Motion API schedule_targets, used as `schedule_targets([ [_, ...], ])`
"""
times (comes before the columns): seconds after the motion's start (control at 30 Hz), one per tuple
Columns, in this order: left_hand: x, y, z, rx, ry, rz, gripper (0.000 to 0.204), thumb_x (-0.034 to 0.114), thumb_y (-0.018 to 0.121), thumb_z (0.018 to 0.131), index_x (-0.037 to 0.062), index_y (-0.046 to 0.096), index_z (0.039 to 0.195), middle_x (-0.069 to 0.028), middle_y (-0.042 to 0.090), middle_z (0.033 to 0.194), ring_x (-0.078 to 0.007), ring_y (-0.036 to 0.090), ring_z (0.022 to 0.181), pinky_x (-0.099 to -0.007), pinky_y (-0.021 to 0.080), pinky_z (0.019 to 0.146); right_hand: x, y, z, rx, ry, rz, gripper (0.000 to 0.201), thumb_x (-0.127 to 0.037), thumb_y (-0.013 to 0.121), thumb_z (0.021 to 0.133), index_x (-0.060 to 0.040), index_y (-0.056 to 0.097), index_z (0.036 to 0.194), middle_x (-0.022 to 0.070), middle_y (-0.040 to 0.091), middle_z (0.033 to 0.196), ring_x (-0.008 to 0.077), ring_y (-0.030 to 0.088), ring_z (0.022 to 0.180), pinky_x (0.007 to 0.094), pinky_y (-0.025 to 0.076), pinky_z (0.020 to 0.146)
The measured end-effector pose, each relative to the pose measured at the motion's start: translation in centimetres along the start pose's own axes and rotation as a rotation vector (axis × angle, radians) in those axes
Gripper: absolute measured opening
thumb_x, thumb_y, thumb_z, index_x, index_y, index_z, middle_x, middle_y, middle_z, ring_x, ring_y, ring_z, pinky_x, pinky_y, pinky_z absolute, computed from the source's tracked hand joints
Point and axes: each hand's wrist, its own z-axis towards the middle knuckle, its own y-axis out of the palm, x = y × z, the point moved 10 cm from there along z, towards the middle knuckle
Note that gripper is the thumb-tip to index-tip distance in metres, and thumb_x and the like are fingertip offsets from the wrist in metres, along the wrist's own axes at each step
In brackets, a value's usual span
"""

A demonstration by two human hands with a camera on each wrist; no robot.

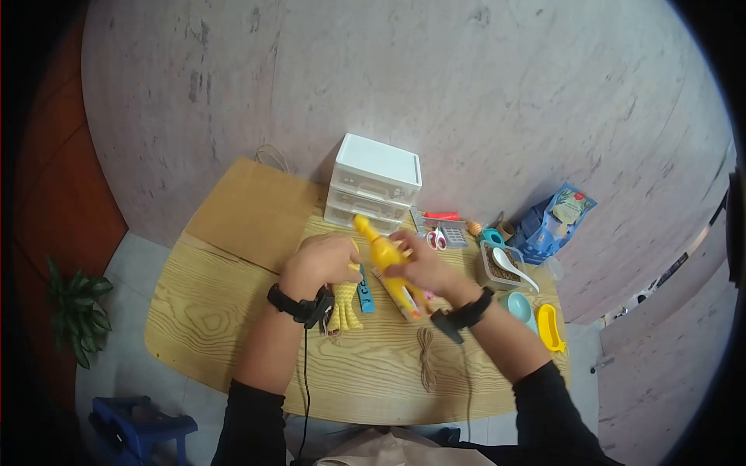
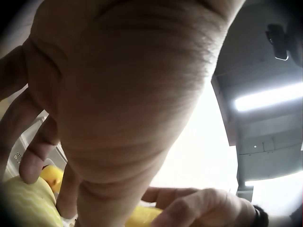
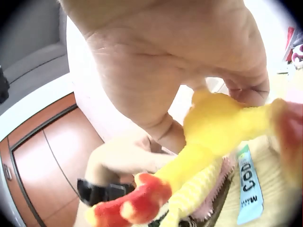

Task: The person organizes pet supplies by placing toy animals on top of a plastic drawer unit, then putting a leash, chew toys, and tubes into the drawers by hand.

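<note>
A yellow chicken toy (image 1: 386, 255) with red feet is gripped round its body by my right hand (image 1: 426, 268), tilted over the table with its head toward the drawers. Its legs hang toward the camera in the right wrist view. My left hand (image 1: 322, 262) grips a yellow-and-white striped soft toy (image 1: 346, 307), fingers bent over its upper part. In the left wrist view the striped toy (image 2: 31, 203) sits under the fingertips. Between the hands lies a flat blue packet (image 3: 249, 187) with dark letters. Pink fuzzy material (image 3: 222, 189) shows beside the striped toy.
White drawers (image 1: 373, 182) stand at the back, beside a large brown paper bag (image 1: 252, 210). At right are scissors (image 1: 437, 238), a tub of pellets (image 1: 497, 273) with a white spoon, a blue bag (image 1: 552, 221) and a yellow dish (image 1: 551, 328). Twine (image 1: 426, 359) lies in front.
</note>
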Motion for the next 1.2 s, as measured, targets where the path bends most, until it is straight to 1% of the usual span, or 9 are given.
schedule_targets([
  [0.1,-0.3,0.2,0.4,-0.001,-0.045,-0.059,0.049,0.038,0.087,0.074,0.0124,0.079,0.115,-0.0181,0.071,0.113,-0.0338,0.068,0.109,-0.0424,0.055,0.095,-1.8,-4.5,0.6,-0.037,-0.100,0.472,0.067,-0.009,0.086,0.079,-0.0082,0.051,0.137,0.0168,0.059,0.123,0.0285,0.062,0.116,0.0403,0.053,0.101],
  [0.2,-0.2,1.4,1.0,0.024,-0.066,-0.008,0.060,0.039,0.085,0.076,0.0135,0.073,0.129,-0.0184,0.065,0.128,-0.0359,0.066,0.115,-0.0441,0.054,0.097,-5.1,-8.7,2.4,0.003,-0.112,0.509,0.063,-0.001,0.084,0.079,-0.0059,0.052,0.134,0.0172,0.058,0.122,0.0292,0.061,0.118,0.0384,0.053,0.101],
  [0.27,0.0,2.6,1.6,-0.007,-0.103,0.019,0.067,0.040,0.085,0.077,0.0154,0.067,0.137,-0.0190,0.059,0.134,-0.0380,0.064,0.117,-0.0456,0.054,0.099,-8.3,-12.1,5.0,0.198,-0.416,0.071,0.062,-0.002,0.081,0.081,-0.0047,0.051,0.135,0.0194,0.059,0.123,0.0345,0.061,0.120,0.0411,0.052,0.104],
  [0.37,0.4,2.9,1.5,-0.066,-0.150,0.048,0.081,0.042,0.084,0.077,0.0194,0.054,0.149,-0.0205,0.051,0.144,-0.0412,0.062,0.122,-0.0489,0.052,0.103,-10.2,-13.5,10.1,0.282,-0.523,-0.282,0.061,-0.001,0.077,0.080,-0.0041,0.052,0.136,0.0219,0.060,0.126,0.0395,0.060,0.123,0.0417,0.050,0.107],
  [0.67,-0.7,5.2,2.5,-0.085,-0.091,-0.061,0.083,0.050,0.081,0.078,0.0207,0.054,0.150,-0.0243,0.057,0.143,-0.0404,0.056,0.132,-0.0493,0.046,0.110,-7.2,-10.1,20.9,0.053,-0.456,-0.667,0.032,-0.006,0.071,0.079,-0.0075,0.075,0.110,0.0222,0.061,0.140,0.0412,0.060,0.126,0.0456,0.048,0.110],
  [0.97,-0.1,1.2,2.5,0.248,0.018,-0.217,0.062,0.039,0.081,0.081,0.0064,0.064,0.131,-0.0205,0.072,0.114,-0.0398,0.067,0.110,-0.0460,0.052,0.099,-10.2,-10.0,14.2,0.389,-0.635,-0.585,0.016,-0.005,0.069,0.079,-0.0073,0.073,0.094,0.0184,0.065,0.133,0.0391,0.061,0.121,0.0464,0.049,0.104],
  [1.03,-0.2,-0.2,2.1,0.188,-0.023,-0.388,0.065,0.032,0.084,0.080,-0.0001,0.061,0.131,-0.0235,0.071,0.119,-0.0383,0.067,0.113,-0.0474,0.052,0.098,-11.4,-8.6,11.0,0.353,-0.758,-0.533,0.009,-0.005,0.069,0.080,-0.0048,0.069,0.089,0.0206,0.068,0.122,0.0390,0.066,0.109,0.0465,0.053,0.094],
  [1.1,-1.6,-1.3,2.5,0.333,-0.008,-0.574,0.063,0.031,0.085,0.081,-0.0006,0.059,0.129,-0.0219,0.071,0.117,-0.0349,0.069,0.108,-0.0455,0.056,0.092,-10.1,-5.8,9.2,0.007,-0.454,-0.295,0.011,-0.013,0.072,0.086,-0.0032,0.068,0.088,0.0220,0.069,0.109,0.0399,0.069,0.096,0.0456,0.055,0.085],
  [1.2,-3.5,-3.6,2.1,0.509,-0.029,-0.998,0.058,0.031,0.087,0.083,0.0005,0.057,0.123,-0.0173,0.069,0.113,-0.0265,0.071,0.099,-0.0401,0.061,0.077,-10.8,-4.0,5.5,-0.112,-0.341,-0.358,0.023,-0.022,0.074,0.091,-0.0012,0.066,0.094,0.0235,0.069,0.101,0.0410,0.069,0.086,0.0457,0.056,0.078],
])
